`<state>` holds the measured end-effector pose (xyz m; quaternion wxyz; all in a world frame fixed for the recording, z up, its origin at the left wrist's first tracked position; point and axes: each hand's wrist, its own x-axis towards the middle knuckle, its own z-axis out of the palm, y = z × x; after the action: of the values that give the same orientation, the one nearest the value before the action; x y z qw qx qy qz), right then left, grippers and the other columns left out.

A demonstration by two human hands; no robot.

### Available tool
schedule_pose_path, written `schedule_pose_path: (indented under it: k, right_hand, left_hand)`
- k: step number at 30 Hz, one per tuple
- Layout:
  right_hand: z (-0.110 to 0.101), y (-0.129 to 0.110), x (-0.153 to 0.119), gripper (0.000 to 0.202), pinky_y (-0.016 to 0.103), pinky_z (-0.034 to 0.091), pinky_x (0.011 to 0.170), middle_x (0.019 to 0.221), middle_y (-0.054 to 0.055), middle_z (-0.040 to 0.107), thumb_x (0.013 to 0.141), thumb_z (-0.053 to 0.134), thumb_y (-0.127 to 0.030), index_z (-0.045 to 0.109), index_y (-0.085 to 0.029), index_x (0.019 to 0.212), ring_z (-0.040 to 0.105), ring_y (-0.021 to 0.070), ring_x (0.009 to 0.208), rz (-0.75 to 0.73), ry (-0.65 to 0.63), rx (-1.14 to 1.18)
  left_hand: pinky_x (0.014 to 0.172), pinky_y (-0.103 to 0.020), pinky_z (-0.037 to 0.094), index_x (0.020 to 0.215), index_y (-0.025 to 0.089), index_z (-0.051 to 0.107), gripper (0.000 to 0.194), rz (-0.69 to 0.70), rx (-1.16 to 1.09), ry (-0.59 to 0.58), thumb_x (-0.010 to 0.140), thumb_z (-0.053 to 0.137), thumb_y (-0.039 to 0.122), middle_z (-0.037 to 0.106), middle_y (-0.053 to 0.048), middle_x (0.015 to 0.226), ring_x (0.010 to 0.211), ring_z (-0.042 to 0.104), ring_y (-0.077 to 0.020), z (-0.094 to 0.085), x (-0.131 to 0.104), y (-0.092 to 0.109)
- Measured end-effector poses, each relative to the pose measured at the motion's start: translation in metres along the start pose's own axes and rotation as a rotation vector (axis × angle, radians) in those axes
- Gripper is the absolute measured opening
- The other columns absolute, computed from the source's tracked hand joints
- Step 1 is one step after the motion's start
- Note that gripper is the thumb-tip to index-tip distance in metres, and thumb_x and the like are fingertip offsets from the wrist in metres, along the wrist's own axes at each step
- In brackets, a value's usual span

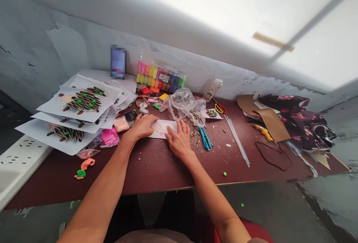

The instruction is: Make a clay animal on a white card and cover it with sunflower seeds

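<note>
A small white paper (160, 134) with a faint outline drawing lies on the table in front of me. My left hand (143, 125) rests at its left end, fingers stretched toward the drawing. Across the paper's right end lies my right hand (180, 138), its fingers spread and flat. Right of that hand are loose sunflower seeds (195, 133) and a blue utility knife (205, 138). A clear plastic bag (183, 103) with more seeds sits just behind. Close to my left hand are a pale clay lump (121, 124) and a pink clay packet (109, 137).
At left, paper sheets with seed-covered hedgehogs (84, 101) are stacked high. A colourful clay pack (160, 77), a white bottle (213, 89) and yellow-red scissors (219, 107) stand or lie behind. Rightward are glue sticks (237, 140), a yellow glue gun (263, 132) and floral cloth (302, 120).
</note>
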<state>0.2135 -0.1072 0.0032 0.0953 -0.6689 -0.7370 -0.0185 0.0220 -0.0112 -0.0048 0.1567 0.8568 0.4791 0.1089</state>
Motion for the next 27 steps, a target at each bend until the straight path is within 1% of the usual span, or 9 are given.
schedule_pose_path:
  k: [5,11,15,21,24,27]
  right_hand:
    - [-0.003,0.002,-0.002,0.035,0.054,0.019,0.119,0.161,0.014,0.039,0.101,0.052,-0.044,0.070,-0.028,0.127,0.026,0.0339,0.152,0.012,0.006,-0.014]
    - [-0.003,0.006,0.000,0.036,0.055,0.022,0.118,0.160,0.013,0.040,0.102,0.051,-0.044,0.068,-0.028,0.129,0.027,0.0329,0.151,0.012,-0.013,-0.032]
    - [-0.005,0.008,-0.001,0.035,0.055,0.021,0.119,0.162,0.013,0.038,0.103,0.050,-0.043,0.071,-0.028,0.126,0.025,0.0335,0.152,0.007,-0.010,-0.042]
    - [-0.004,0.001,0.009,0.038,0.056,0.020,0.120,0.164,0.013,0.035,0.102,0.052,-0.042,0.064,-0.029,0.136,0.023,0.0339,0.153,0.012,-0.035,-0.017]
    - [-0.004,-0.001,0.015,0.036,0.055,0.020,0.120,0.163,0.012,0.036,0.102,0.052,-0.042,0.067,-0.028,0.132,0.024,0.0332,0.153,0.005,-0.057,-0.018]
    - [-0.006,-0.001,0.018,0.033,0.054,0.019,0.120,0.163,0.011,0.036,0.102,0.052,-0.041,0.071,-0.026,0.124,0.024,0.0326,0.153,0.007,-0.050,-0.022]
  left_hand:
    - [0.113,-0.048,0.033,0.128,0.025,0.064,0.057,0.007,-0.004,0.003,0.075,0.046,0.013,0.067,-0.007,0.133,0.127,0.057,-0.0286,0.001,0.000,0.000]
    - [0.112,-0.049,0.034,0.128,0.024,0.064,0.056,0.001,-0.012,0.000,0.076,0.046,0.013,0.067,-0.008,0.133,0.127,0.056,-0.0293,0.000,-0.001,0.002]
    - [0.113,-0.050,0.033,0.128,0.024,0.063,0.057,0.002,-0.020,0.000,0.076,0.046,0.012,0.067,-0.007,0.133,0.128,0.056,-0.0293,-0.001,-0.001,0.002]
    - [0.114,-0.050,0.032,0.127,0.024,0.064,0.056,-0.008,-0.020,0.006,0.075,0.047,0.012,0.067,-0.007,0.132,0.128,0.056,-0.0297,-0.001,-0.001,0.003]
    - [0.114,-0.050,0.032,0.127,0.025,0.064,0.057,-0.012,-0.013,0.008,0.074,0.047,0.011,0.068,-0.007,0.131,0.127,0.056,-0.0290,-0.001,-0.001,0.003]
    - [0.115,-0.050,0.032,0.127,0.024,0.065,0.057,-0.012,-0.007,0.000,0.075,0.046,0.011,0.068,-0.007,0.131,0.126,0.056,-0.0285,-0.001,-0.001,0.004]
